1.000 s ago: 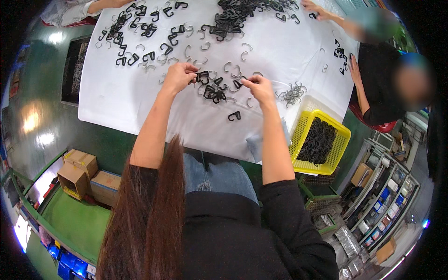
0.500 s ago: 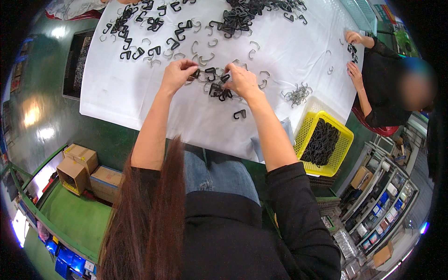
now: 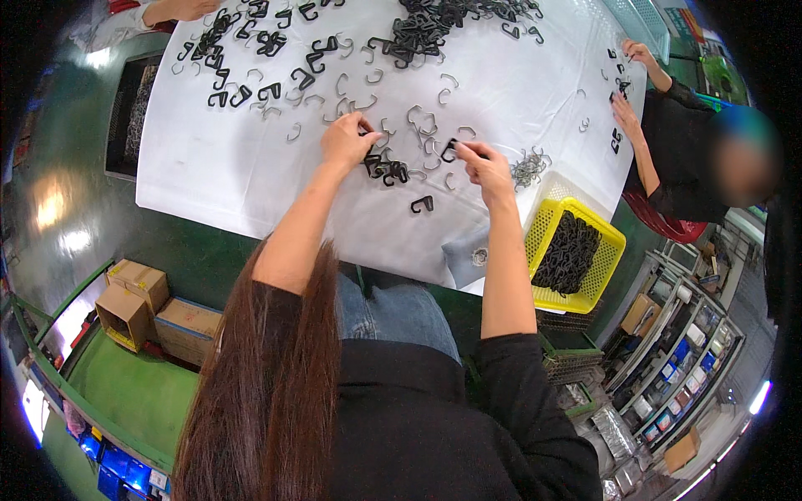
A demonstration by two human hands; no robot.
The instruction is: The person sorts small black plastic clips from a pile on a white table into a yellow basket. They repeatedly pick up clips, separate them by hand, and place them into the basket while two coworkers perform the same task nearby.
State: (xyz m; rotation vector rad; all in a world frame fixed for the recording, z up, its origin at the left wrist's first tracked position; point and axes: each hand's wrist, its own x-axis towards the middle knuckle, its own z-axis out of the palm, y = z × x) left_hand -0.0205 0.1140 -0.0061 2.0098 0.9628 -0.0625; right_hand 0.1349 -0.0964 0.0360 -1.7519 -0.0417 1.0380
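Clamped in right hand (image 3: pixel 488 169): black hook (image 3: pixel 449 150), probably light, stiff, slightly slippery; best pinched along its thicker straight side. Pinched in left hand (image 3: pixel 343 144): second black hook (image 3: pixel 364 130), mostly hidden. Just below left grip: small pile (image 3: pixel 391 172), hard to separate by eye. Well beyond both grips: dark heap (image 3: pixel 418 37), cut off above.
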